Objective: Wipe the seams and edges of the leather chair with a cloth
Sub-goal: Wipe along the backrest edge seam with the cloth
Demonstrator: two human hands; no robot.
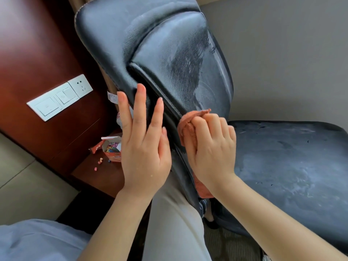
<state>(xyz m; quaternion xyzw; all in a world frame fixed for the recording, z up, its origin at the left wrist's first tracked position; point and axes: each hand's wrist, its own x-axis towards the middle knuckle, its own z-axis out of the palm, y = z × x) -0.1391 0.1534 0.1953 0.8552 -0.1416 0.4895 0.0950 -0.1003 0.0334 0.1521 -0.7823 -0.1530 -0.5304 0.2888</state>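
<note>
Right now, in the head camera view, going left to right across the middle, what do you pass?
wall switch panel → box of coloured chalk → left hand, flat against the chair back's edge → orange cloth → right hand gripping the cloth → chair seat

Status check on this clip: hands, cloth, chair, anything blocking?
Left hand flat, bracing chair backrest edge. Right hand grips orange cloth, pressed on backrest seam. Seat dusty. No obstruction.
</note>
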